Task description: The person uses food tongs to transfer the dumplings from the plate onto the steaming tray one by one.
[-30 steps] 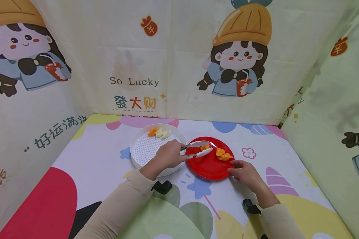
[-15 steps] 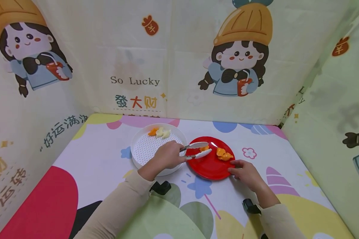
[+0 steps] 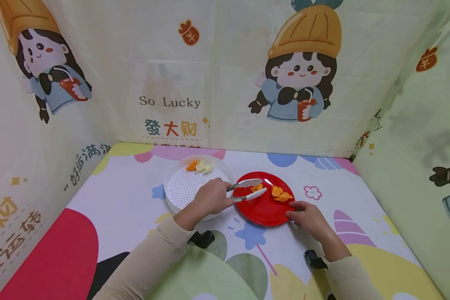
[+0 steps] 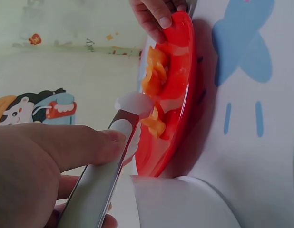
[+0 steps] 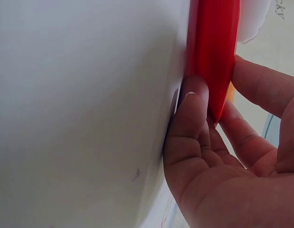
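Note:
My left hand point(image 3: 211, 195) grips a pair of tongs point(image 3: 256, 194) with metal arms and white tips. The spread tips reach over the left part of a red plate point(image 3: 262, 214), on either side of a small orange dumpling-shaped piece point(image 3: 256, 187). In the left wrist view, that orange piece point(image 4: 155, 124) lies on the plate just past the tongs' white end. Two more orange pieces point(image 3: 281, 194) sit together at the plate's right side. My right hand point(image 3: 309, 218) pinches the plate's right rim; in the right wrist view the thumb and fingers are on opposite faces of the rim point(image 5: 216, 57).
Left of the plate stands a round white tray point(image 3: 183, 187) with a perforated base, its edge partly behind my left hand. An orange piece point(image 3: 191, 166) and several cream pieces point(image 3: 203, 167) lie at its far side. Printed curtains point(image 3: 225, 83) enclose the table's back and sides.
Both hands, the tongs and the plate stay almost where they were, the tongs' tips shifting only slightly. The printed figure on the left curtain appears narrower and farther right.

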### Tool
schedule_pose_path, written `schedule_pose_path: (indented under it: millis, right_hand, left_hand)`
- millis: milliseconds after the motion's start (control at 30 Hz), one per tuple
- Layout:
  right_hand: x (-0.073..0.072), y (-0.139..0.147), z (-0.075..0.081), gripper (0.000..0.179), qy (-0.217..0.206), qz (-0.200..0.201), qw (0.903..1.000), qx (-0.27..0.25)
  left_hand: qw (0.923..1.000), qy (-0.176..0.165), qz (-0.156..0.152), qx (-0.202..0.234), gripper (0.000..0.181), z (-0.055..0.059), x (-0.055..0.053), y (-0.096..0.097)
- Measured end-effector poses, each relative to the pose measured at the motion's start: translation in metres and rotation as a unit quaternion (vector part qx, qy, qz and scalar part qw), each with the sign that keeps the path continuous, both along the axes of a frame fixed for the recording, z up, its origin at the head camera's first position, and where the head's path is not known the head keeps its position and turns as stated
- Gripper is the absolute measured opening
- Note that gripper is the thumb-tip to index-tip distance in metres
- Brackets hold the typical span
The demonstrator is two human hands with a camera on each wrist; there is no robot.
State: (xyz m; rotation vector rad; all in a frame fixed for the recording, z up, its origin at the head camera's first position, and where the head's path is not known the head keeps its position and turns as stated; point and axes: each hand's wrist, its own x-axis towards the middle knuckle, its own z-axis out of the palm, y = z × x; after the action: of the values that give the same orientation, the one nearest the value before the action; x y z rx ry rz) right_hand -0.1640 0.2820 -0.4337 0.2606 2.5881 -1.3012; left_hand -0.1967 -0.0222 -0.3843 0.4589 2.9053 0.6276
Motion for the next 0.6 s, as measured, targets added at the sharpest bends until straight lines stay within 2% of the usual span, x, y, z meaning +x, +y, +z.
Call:
schedule_pose_path:
  millis: [200,400,600]
  right_hand:
    - [0.000,0.001,-0.001,0.056,0.002,0.001,1.0000,0.003]
    - [0.000,0.001,-0.001,0.056,0.000,0.002,1.0000,0.007]
    - [0.000,0.001,0.000,0.056,-0.002,0.002,1.0000,0.008]
  left_hand:
    - [0.9999,-0.006,0.011,-0.004,0.046,0.002,0.005,0.005]
    - [0.9997,-0.005,0.024,-0.003,0.040,0.004,0.008,0.006]
    - [0.9991,0.014,0.019,-0.037,0.037,0.007,0.012,0.009]
